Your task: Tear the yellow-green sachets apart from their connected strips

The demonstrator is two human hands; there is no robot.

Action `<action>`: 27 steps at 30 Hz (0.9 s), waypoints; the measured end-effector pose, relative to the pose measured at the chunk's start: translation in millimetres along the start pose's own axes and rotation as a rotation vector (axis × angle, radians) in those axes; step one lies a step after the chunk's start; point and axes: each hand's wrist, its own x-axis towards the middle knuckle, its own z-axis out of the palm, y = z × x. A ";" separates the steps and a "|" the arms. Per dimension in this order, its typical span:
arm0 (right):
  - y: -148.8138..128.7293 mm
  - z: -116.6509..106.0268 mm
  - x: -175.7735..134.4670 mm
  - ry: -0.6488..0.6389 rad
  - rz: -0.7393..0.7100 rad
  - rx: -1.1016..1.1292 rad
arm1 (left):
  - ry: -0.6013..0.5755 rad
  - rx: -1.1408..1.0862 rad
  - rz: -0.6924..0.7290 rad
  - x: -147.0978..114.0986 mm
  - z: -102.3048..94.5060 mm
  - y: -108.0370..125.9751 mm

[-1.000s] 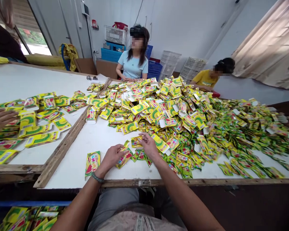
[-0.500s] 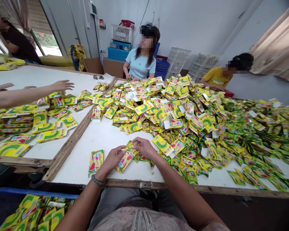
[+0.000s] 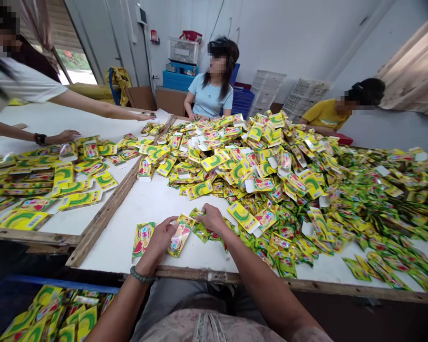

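Note:
My left hand (image 3: 164, 235) is closed around the side of a small yellow candy box (image 3: 181, 237), tilted on the white tabletop (image 3: 146, 202) with its printed front up. Just right of the box, my right hand (image 3: 212, 219) has its fingers curled down on a small green candy packet (image 3: 197, 214). The fingertips are partly hidden. More green packets (image 3: 203, 232) lie under and beside that hand. A second yellow box (image 3: 142, 239) lies flat to the left of my left hand.
A large heap of yellow boxes (image 3: 235, 166) and green packets (image 3: 360, 204) fills the table's middle and right. Wooden strip (image 3: 103, 213) divides off more boxes at left. A blue crate (image 3: 7, 289) of boxes stands below. Co-workers sit opposite; one person's arms (image 3: 103, 110) reach in at left.
My right hand has drawn slightly away from the box's top end toward the green packets. The box in my left hand is turned more upright. At left, a co-worker has leaned in with both arms.

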 end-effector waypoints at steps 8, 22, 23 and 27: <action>-2.3 -18.5 -25.0 -0.057 -0.042 0.879 | -0.094 -0.043 -0.008 -4.2 6.4 6.3; -10.9 -18.3 -43.2 -0.003 -0.040 0.796 | -0.410 -0.130 0.022 -15.5 11.4 31.5; -11.4 -17.7 -43.8 0.025 -0.018 0.811 | -0.430 -0.127 0.014 -15.3 12.4 33.2; -13.3 -19.0 -53.0 0.084 -0.105 0.664 | -0.417 -0.234 -0.064 -15.7 12.2 36.1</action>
